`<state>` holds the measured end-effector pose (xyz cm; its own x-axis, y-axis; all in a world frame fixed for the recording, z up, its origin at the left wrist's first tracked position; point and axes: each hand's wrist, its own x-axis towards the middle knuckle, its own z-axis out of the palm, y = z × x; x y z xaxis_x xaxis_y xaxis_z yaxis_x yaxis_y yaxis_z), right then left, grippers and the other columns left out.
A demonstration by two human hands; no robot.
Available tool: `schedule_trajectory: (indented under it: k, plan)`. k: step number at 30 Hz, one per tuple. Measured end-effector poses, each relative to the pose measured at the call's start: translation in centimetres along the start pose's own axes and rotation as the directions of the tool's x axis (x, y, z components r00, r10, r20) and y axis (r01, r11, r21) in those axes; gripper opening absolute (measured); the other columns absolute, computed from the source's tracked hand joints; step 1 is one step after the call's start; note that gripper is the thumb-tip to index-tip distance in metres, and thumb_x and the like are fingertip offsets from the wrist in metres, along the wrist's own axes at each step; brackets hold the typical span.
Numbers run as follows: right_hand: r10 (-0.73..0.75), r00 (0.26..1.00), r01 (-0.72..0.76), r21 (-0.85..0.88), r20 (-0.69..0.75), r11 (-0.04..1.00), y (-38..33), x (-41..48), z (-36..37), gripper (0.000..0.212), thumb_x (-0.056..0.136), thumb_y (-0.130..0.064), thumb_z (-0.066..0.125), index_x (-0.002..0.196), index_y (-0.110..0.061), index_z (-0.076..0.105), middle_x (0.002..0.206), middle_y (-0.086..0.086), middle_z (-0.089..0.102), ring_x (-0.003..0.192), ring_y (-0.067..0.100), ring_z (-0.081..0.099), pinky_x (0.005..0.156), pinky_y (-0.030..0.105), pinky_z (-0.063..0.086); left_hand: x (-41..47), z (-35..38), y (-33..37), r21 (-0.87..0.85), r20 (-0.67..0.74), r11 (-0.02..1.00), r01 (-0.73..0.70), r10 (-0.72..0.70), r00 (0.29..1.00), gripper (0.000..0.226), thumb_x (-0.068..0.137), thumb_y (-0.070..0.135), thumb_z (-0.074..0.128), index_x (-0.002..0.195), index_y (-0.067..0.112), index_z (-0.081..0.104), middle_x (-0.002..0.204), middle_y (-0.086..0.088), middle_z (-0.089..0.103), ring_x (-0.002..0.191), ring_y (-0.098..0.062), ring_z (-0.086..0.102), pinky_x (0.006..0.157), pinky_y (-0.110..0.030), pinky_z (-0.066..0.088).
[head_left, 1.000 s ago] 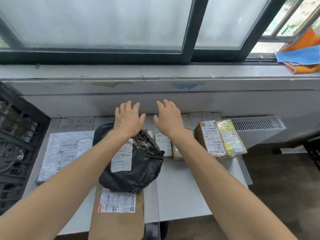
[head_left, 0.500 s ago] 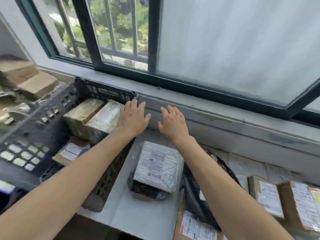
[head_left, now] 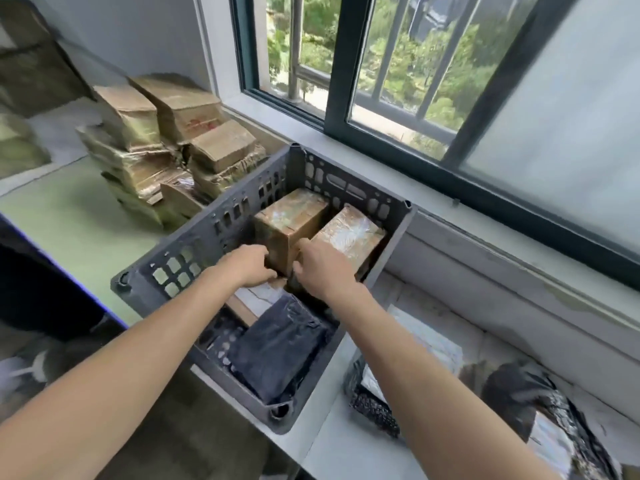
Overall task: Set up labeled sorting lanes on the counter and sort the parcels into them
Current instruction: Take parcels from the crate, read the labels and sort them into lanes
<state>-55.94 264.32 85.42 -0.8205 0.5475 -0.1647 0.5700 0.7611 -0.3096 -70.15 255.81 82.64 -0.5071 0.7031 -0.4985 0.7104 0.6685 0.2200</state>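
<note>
**Box being taken from the crate for sorting**

A parcel is being fetched. The taped box [head_left: 289, 216], standing upright inside the dark crate [head_left: 207, 237] at the desk's [head_left: 349, 455] end, is being clasped at its near corner by the left grip [head_left: 249, 266], fingers curled against it. The right grip [head_left: 322, 268] is being laid on the other side; whether it is grasping cannot be told. A lift clear of the second box [head_left: 349, 233] is being called for next, by this judgement. No writing is being made out: red print on the stacked boxes [head_left: 204, 124] is too blurred.

The left hand [head_left: 251, 266] and right hand [head_left: 322, 271] are bare. The left forearm [head_left: 156, 330] and right forearm [head_left: 398, 351] are likewise uncovered, down to the view's lower edge.
</note>
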Motion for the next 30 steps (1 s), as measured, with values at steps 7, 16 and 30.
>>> schedule_trajectory:
  k: [7,16,30]
  plan:
    - [0.005,1.000,-0.007,-0.108,-0.019,0.994,-1.1,1.2,0.8,0.022,0.094,-0.018,0.051,0.108,-0.011,0.067,0.107,0.012,0.068,0.105,0.033,0.060,0.076,0.035,0.043,1.9,5.0,-1.3,-0.124,0.425,0.992,-0.028,0.079,0.902,0.094,0.080,0.049,0.077,0.156,0.025,0.027,0.152,-0.001,0.044,0.134,-0.022,0.047,0.108,-0.035,0.041]
    - [0.260,0.771,-0.162,-0.216,0.581,0.963,-0.2,0.2,3.7,0.044,0.093,-0.024,0.065,0.132,-0.005,0.057,0.128,0.014,0.060,0.114,0.034,0.061,0.078,0.037,0.048,3.2,7.9,-0.5,-0.221,0.522,0.973,0.072,0.056,0.851,0.095,0.077,0.053,0.078,0.153,0.025,0.027,0.154,-0.005,0.037,0.133,-0.029,0.046,0.098,-0.047,0.052]
    - [0.166,0.919,-0.190,0.033,0.357,0.981,0.5,-0.8,2.7,0.011,0.091,-0.009,0.056,0.086,-0.004,0.064,0.100,0.017,0.072,0.085,0.033,0.070,0.073,0.035,0.057,0.6,4.5,-3.3,-0.483,0.325,0.875,0.044,0.132,0.936,0.017,0.085,0.004,0.075,0.080,0.007,0.059,0.078,-0.012,0.062,0.066,-0.019,0.063,0.055,-0.028,0.057]
